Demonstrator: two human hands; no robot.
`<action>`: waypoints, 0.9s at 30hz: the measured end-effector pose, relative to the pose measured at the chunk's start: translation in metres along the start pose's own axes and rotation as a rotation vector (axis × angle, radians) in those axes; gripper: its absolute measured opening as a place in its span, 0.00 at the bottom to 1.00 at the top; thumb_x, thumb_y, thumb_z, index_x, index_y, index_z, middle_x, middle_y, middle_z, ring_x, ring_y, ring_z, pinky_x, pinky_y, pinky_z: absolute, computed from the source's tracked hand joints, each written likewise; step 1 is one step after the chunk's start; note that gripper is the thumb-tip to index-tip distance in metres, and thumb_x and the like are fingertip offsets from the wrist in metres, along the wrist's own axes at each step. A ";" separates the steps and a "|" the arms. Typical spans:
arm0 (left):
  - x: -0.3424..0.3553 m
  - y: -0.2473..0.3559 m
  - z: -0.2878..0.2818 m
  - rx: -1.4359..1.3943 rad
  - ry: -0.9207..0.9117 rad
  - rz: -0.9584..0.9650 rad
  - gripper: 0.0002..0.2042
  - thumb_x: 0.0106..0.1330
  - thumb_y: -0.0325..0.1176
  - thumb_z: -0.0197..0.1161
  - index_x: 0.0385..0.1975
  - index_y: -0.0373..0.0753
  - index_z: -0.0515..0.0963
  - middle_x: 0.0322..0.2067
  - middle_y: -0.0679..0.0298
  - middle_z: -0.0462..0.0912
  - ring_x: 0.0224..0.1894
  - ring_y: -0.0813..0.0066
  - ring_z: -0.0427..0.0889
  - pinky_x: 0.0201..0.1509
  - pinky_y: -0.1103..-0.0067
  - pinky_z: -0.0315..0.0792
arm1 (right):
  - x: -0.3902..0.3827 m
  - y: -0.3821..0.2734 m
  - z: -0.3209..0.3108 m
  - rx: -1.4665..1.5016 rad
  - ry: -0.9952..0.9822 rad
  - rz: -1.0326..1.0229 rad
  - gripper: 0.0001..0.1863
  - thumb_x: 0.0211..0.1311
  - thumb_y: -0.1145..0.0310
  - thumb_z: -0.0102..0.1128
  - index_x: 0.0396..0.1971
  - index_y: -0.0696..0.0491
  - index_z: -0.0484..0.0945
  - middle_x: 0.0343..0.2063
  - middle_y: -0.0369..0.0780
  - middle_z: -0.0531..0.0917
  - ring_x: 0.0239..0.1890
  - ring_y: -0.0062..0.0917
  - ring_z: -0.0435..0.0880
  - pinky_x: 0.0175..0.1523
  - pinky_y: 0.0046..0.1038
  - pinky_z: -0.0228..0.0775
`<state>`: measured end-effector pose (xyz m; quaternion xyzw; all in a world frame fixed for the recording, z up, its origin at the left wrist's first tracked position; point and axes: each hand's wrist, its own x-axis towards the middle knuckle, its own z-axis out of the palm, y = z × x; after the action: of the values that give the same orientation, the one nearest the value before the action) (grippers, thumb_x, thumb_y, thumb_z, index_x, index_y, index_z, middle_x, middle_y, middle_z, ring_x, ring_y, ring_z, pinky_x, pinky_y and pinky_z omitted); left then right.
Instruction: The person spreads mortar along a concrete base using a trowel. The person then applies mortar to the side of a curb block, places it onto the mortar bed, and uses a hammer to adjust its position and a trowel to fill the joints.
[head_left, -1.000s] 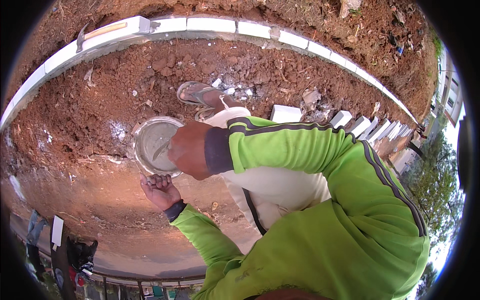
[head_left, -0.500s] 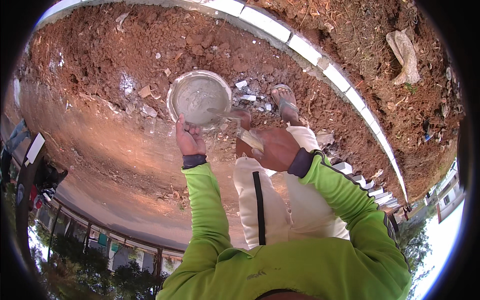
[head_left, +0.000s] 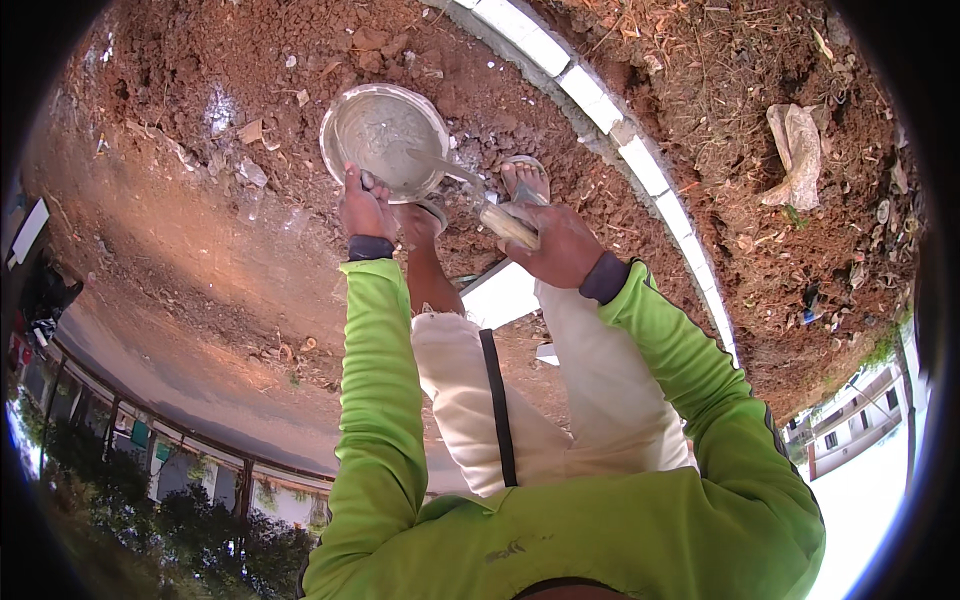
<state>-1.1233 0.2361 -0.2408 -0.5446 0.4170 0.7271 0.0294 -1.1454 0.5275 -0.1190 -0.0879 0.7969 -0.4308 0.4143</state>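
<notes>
Left hand (head_left: 368, 210) grips near rim of a round, pale-rimmed bowl (head_left: 328, 145) of wet grey mortar (head_left: 380, 130). Right hand (head_left: 556, 246) closed on wooden-handled metal trowel (head_left: 508, 225), blade pointing left over the mortar.

Left hand (head_left: 367, 208) has its fingers on the near edge of a round basin (head_left: 328, 140) of wet grey mortar (head_left: 385, 135). Right hand's (head_left: 560, 245) wrapped round the handle of a trowel (head_left: 508, 225), blade poking in past the basin's right edge; can't tell if the tip's touching the mix. White blocks (head_left: 590, 98) curve across the red dirt (head_left: 250, 50), plus a crumpled sack-looking thing (head_left: 797, 155) toward the dirt's right edge.
</notes>
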 end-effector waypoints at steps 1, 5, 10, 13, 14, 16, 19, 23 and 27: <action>0.000 0.000 0.005 -0.012 -0.017 0.013 0.16 0.77 0.44 0.55 0.25 0.46 0.70 0.21 0.74 0.66 0.23 0.82 0.63 0.31 0.81 0.61 | -0.001 0.003 0.001 0.014 0.004 -0.003 0.24 0.60 0.60 0.67 0.54 0.56 0.81 0.36 0.53 0.86 0.37 0.49 0.85 0.46 0.41 0.77; -0.004 -0.005 0.024 -0.032 -0.058 0.050 0.15 0.76 0.43 0.57 0.26 0.45 0.70 0.21 0.73 0.66 0.22 0.82 0.63 0.29 0.81 0.60 | -0.005 0.014 -0.005 0.097 -0.050 0.024 0.27 0.63 0.56 0.67 0.57 0.56 0.79 0.43 0.53 0.86 0.45 0.45 0.86 0.55 0.38 0.75; -0.003 -0.010 0.035 -0.014 -0.076 0.053 0.15 0.78 0.43 0.55 0.28 0.45 0.68 0.23 0.73 0.64 0.24 0.81 0.62 0.31 0.79 0.61 | 0.001 0.040 -0.026 0.123 -0.047 -0.058 0.28 0.66 0.61 0.68 0.60 0.61 0.75 0.51 0.50 0.85 0.51 0.32 0.85 0.58 0.31 0.74; -0.005 -0.014 0.044 -0.026 -0.102 0.076 0.15 0.77 0.43 0.56 0.27 0.45 0.68 0.22 0.73 0.63 0.24 0.81 0.61 0.31 0.79 0.60 | 0.005 0.048 -0.034 0.212 -0.069 -0.030 0.28 0.66 0.61 0.68 0.61 0.61 0.75 0.50 0.49 0.85 0.50 0.29 0.85 0.58 0.30 0.74; -0.007 -0.016 0.051 -0.015 -0.105 0.085 0.15 0.77 0.44 0.56 0.27 0.46 0.67 0.22 0.73 0.63 0.24 0.82 0.61 0.31 0.80 0.60 | 0.008 0.052 -0.034 0.236 -0.068 -0.042 0.28 0.67 0.61 0.68 0.62 0.61 0.75 0.50 0.49 0.85 0.50 0.28 0.84 0.58 0.30 0.74; -0.009 -0.020 0.048 0.002 -0.113 0.104 0.16 0.77 0.44 0.56 0.26 0.46 0.67 0.22 0.74 0.62 0.24 0.83 0.60 0.31 0.80 0.58 | 0.013 0.053 -0.034 0.169 -0.052 -0.068 0.28 0.67 0.63 0.67 0.62 0.61 0.74 0.49 0.47 0.86 0.49 0.26 0.84 0.57 0.29 0.74; -0.011 -0.015 0.034 0.003 -0.119 0.138 0.17 0.78 0.46 0.55 0.25 0.47 0.65 0.20 0.75 0.59 0.21 0.84 0.58 0.29 0.82 0.56 | 0.020 0.057 -0.026 0.152 -0.069 -0.034 0.27 0.67 0.64 0.66 0.62 0.61 0.75 0.48 0.45 0.86 0.48 0.24 0.83 0.56 0.29 0.74; -0.017 -0.001 0.023 -0.051 -0.228 0.183 0.19 0.78 0.47 0.53 0.24 0.48 0.64 0.18 0.77 0.56 0.18 0.85 0.54 0.26 0.82 0.54 | 0.039 0.080 -0.010 0.203 0.003 -0.139 0.27 0.65 0.62 0.68 0.58 0.61 0.77 0.38 0.48 0.87 0.37 0.26 0.85 0.47 0.30 0.77; -0.032 -0.004 0.023 -0.101 -0.438 0.228 0.19 0.79 0.48 0.51 0.24 0.48 0.63 0.17 0.77 0.55 0.17 0.86 0.54 0.26 0.82 0.54 | 0.053 0.097 -0.003 0.359 0.010 -0.215 0.26 0.66 0.66 0.67 0.60 0.64 0.75 0.42 0.44 0.86 0.44 0.20 0.83 0.50 0.25 0.75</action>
<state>-1.1260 0.2668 -0.2158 -0.3240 0.4226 0.8463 0.0095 -1.1604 0.5619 -0.2229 -0.0949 0.6956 -0.6079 0.3709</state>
